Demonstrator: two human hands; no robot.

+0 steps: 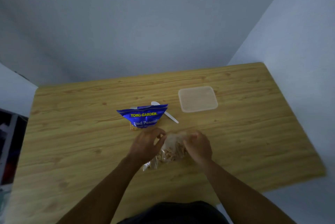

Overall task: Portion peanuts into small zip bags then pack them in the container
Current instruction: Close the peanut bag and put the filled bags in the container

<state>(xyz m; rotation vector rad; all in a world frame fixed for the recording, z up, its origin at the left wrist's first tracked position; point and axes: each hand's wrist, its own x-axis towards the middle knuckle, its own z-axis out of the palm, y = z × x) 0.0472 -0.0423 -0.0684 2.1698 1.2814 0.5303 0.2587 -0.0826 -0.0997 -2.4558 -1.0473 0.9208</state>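
Note:
A small clear zip bag (169, 153) holding peanuts lies on the wooden table (72, 133) between my hands. My left hand (146, 144) pinches its top edge at the left, and my right hand (197, 146) grips the top at the right. Just beyond the hands stands a blue peanut packet (144, 117), open at the top. A white plastic spoon (168, 115) lies behind and to the right of the packet. Further right and back sits a translucent square container (198, 99) with its lid on.
The table's far edge meets a grey wall, and its right edge drops off beside another wall. Dark shelving with objects (10, 144) stands off the table's left side.

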